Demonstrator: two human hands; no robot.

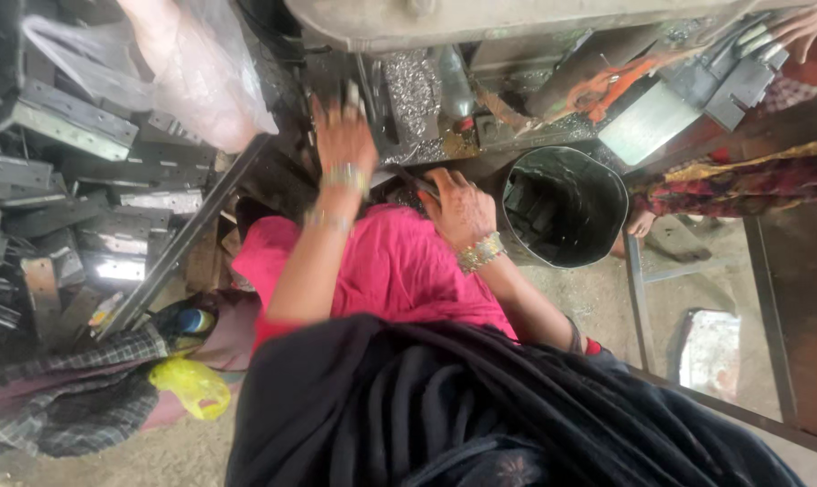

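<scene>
The left hand reaches forward, fingers spread and holding nothing, toward the machine bed, while the right hand grips a thin dark rod beside the black bucket.

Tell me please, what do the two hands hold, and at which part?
The right hand grips a thin dark rod-like piece at its near end. The left hand is blurred; cannot tell.

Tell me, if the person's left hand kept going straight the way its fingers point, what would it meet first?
Most likely the grey metal machine body: the left hand points up the picture towards it over dark metal parts, though depth is hard to judge.
</scene>
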